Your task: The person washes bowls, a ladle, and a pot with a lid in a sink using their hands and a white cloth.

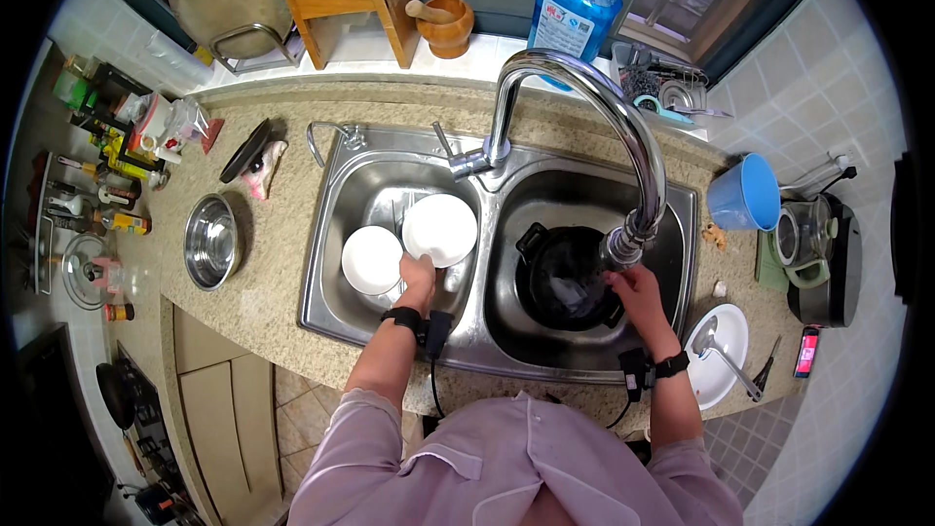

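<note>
My left hand (418,276) reaches into the left basin (347,190) of a stainless steel double sink, its fingers at the near rim of a white bowl (440,228). A second white bowl (371,261) sits just left of that hand. Over the right basin (540,193), my right hand (634,291) is beside the spray head (621,245) of a chrome gooseneck faucet (584,73). Its fingertips are partly hidden, so I cannot tell whether they grip anything. Below the spray head sits a black two-handled pot (562,277) with water in it.
A steel bowl (212,241) and a black lid (247,151) are on the left counter. To the right are a blue cup (743,192), a white plate (705,387) with a ladle (730,367), and a phone (806,352). A blue pump bottle (577,11) stands behind the faucet.
</note>
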Tool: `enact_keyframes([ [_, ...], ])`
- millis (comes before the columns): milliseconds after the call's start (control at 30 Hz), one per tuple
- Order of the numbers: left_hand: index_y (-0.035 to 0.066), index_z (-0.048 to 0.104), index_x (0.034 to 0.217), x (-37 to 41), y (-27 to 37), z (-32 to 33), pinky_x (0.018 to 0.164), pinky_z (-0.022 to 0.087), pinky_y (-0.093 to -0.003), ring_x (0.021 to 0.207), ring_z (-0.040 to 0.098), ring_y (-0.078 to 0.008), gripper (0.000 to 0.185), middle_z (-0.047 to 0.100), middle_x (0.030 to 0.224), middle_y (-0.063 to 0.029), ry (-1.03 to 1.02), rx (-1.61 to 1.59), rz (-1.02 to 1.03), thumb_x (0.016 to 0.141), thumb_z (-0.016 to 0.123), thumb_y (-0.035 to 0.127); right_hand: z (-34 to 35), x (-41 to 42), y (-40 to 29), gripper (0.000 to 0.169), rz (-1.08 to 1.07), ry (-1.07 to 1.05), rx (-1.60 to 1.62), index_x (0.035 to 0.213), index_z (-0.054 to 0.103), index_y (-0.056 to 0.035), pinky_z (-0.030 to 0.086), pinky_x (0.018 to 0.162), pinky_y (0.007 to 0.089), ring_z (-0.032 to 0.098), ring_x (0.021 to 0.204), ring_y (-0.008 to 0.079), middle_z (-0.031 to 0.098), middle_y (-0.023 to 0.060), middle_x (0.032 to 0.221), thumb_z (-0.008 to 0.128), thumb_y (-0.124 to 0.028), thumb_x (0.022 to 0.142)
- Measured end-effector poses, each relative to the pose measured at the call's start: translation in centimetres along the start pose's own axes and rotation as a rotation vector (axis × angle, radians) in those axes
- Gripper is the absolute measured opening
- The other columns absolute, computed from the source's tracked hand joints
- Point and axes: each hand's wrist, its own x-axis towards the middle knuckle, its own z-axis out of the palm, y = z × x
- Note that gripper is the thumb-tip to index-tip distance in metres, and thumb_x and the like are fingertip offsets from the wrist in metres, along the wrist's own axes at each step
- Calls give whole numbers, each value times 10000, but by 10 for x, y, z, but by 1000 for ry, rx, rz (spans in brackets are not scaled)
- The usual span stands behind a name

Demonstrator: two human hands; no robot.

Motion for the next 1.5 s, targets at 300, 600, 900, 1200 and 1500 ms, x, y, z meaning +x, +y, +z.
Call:
enact_keyframes([
  [300, -80, 417, 1031, 29, -58, 1, 574, 543, -349, 789, 588, -275, 296, 548, 959, -188, 139, 59, 116, 772, 514, 26, 11, -14, -101, 334, -414, 282, -15, 1201, 438, 22, 365, 928, 289, 486, 1080, 184, 529, 96, 1140, 457, -129, 904],
  [600, -33, 458, 1152, -60, 66, -21, 652, 477, -358, 841, 575, -257, 412, 573, 962, -149, -180, 147, -278, 808, 550, 174, 17, -15, -116, 492, -477, 229, -209, 1162, 479, -5, 437, 812, 297, 595, 922, 247, 602, 130, 984, 666, -20, 708],
  [900, 14, 370, 1302, -18, 183, -5, 872, 413, -307, 1065, 507, -225, 552, 526, 1171, -149, -414, 298, 704, 797, 561, 128, 101, -38, -116, 648, -480, -53, -108, 1261, 300, 11, 412, 853, 341, 512, 1025, 343, 484, 194, 1117, 663, -70, 730],
  [1200, 105, 483, 1205, 12, 244, 32, 726, 349, -190, 828, 472, -22, 344, 608, 944, 46, -880, -32, 325, 891, 515, 241, 140, -36, -138, 712, -489, -198, -170, 1312, 179, 52, 306, 979, 412, 346, 1173, 410, 311, 254, 1284, 617, -22, 755],
  [1500, 76, 607, 1043, -3, 226, -28, 864, 363, -244, 960, 491, -80, 258, 597, 1009, 12, -889, 112, 500, 924, 452, 244, 179, -23, -136, 721, -641, -108, -310, 1281, 207, 80, 293, 992, 408, 348, 1164, 428, 322, 285, 1240, 649, -18, 720],
])
